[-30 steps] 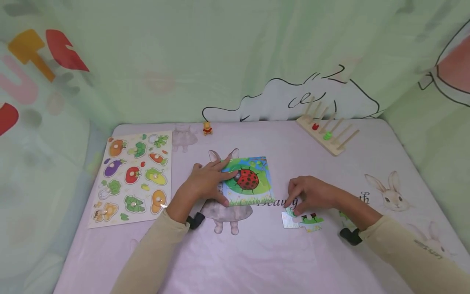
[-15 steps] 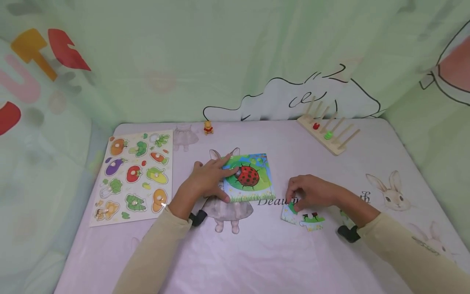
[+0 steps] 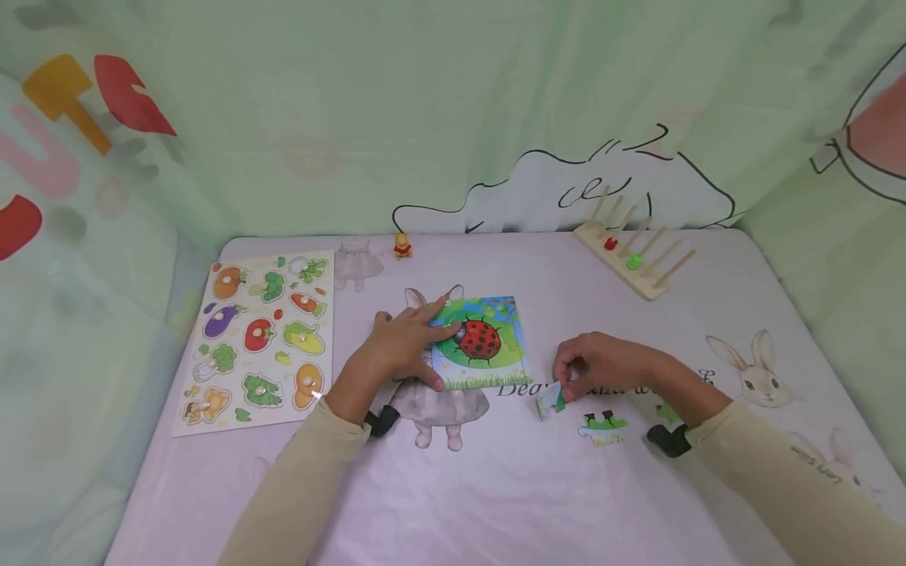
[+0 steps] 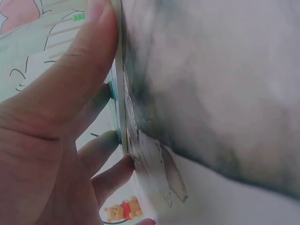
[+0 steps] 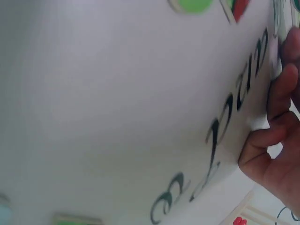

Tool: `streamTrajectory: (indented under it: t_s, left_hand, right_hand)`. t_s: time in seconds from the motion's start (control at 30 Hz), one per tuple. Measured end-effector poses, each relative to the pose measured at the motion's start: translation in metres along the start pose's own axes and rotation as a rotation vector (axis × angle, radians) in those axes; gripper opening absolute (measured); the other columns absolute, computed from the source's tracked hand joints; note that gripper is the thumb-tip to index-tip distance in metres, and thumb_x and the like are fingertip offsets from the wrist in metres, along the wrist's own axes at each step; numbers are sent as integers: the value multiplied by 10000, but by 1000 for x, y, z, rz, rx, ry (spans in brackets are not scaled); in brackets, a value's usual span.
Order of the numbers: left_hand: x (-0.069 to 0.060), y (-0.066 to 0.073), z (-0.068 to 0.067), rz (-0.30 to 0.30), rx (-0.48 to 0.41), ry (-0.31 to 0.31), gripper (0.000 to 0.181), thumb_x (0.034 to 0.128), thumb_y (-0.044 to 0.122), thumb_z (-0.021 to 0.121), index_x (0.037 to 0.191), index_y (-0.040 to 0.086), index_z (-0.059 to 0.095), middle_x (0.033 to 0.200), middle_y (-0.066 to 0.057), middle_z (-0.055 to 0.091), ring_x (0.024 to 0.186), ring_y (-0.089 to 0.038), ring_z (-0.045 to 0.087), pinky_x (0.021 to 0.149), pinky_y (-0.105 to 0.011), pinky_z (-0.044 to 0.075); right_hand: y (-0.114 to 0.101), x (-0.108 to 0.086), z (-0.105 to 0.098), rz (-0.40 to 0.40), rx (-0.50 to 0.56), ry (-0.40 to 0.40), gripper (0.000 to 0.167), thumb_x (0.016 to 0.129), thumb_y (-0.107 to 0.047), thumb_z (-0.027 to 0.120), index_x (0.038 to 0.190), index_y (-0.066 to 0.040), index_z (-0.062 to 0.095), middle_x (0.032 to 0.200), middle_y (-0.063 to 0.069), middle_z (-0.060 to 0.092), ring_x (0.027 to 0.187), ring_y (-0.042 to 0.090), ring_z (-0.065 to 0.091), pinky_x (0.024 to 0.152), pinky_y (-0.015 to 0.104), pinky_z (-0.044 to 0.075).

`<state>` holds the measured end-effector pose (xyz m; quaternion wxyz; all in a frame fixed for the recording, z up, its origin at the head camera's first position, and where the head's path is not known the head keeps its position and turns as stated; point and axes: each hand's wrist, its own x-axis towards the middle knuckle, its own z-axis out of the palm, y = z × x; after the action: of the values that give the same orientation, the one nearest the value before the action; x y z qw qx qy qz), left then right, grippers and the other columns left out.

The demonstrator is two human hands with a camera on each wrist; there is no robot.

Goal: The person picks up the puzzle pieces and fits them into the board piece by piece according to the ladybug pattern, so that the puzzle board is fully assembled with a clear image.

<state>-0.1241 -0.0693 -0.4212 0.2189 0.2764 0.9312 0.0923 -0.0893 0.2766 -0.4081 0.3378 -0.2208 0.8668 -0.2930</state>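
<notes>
In the head view, a square ladybug puzzle (image 3: 506,373) lies mid-table. My left hand (image 3: 396,350) rests on its left side, fingers spread; in the left wrist view the thumb (image 4: 77,70) lies along the puzzle's edge (image 4: 120,93). To the right, my right hand (image 3: 612,365) pinches a puzzle piece (image 3: 548,402) with grass and green on it, tilted up from the table. Just below that hand lies another piece (image 3: 603,432) with grass and dark legs. A further green piece (image 3: 665,413) is partly hidden behind the right wrist.
At left lies a vegetable knob board (image 3: 279,415). A small bear figurine (image 3: 403,247) stands at the back edge. Back right holds a wooden peg stand (image 3: 647,289) with red and green rings. Fabric walls surround the table.
My right hand has picked the grassy corner piece up from beside the other piece, tilted it and brought it slightly left. My left hand stays on the ladybug puzzle.
</notes>
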Motion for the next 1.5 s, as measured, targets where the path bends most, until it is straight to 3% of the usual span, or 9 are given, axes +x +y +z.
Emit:
streamTrajectory:
  t_s: [0.13,0.37,0.57,0.77,0.93,1.1,1.3,1.5]
  left_hand:
    - [-1,1,-1,4,4,-4,1026,709,585,862,1576,421,338,1738,52,65,1555,-266,248,1071,-609,315]
    - [-1,3,-5,6,18,-15,1029,714,588,856,1582,412,333,1739,49,54,1547,-280,257,1062,-610,327]
    - [0,2,-2,-4,27,-25,1038,711,599,853,1582,430,315,1739,57,42,1549,-272,255,1073,-606,324]
    - [1,1,-1,-2,31,-27,1036,718,605,845,1585,432,306,1739,61,33,1546,-267,256,1074,-605,320]
    - [0,2,-3,-4,16,-28,1029,718,591,853,1581,434,314,1739,62,37,1553,-272,243,1082,-609,311]
    - [-1,2,-4,-4,13,-29,1025,722,592,851,1581,431,316,1739,58,42,1554,-278,242,1089,-615,303]
    - [1,1,-3,-4,26,-32,1019,729,611,838,1581,442,307,1739,68,35,1551,-266,247,1096,-614,300]
    - [2,0,-3,-9,42,-37,1018,720,642,827,1571,474,295,1737,78,34,1551,-252,244,1108,-619,298]
  right_hand:
    - [1,0,-4,-9,22,-24,116,868,-198,812,868,-208,696,816,-56,625,814,152,546,695,235,451]
    - [-2,5,-10,-36,41,7,121,954,-115,707,932,-230,737,893,-63,685,903,166,617,805,249,517]
    - [-9,15,-10,-33,152,-10,61,994,-122,659,980,-147,712,874,16,648,798,208,623,726,261,523]
    - [-21,26,-9,-52,213,8,128,1021,-43,565,1039,-103,676,976,78,633,782,277,663,723,350,570]
    - [-34,37,-6,-60,259,14,192,997,-6,568,1165,-60,642,919,143,674,764,328,684,816,380,573]
    - [-43,49,-1,-81,272,49,295,976,5,585,1268,-24,619,1035,120,669,810,273,706,820,371,585]
    - [-50,64,7,-63,243,114,194,963,-110,699,1145,-47,687,837,49,719,766,199,668,809,313,553]
    - [-58,74,16,-36,303,177,149,954,-136,726,1089,-73,718,836,59,705,729,206,666,740,308,584]
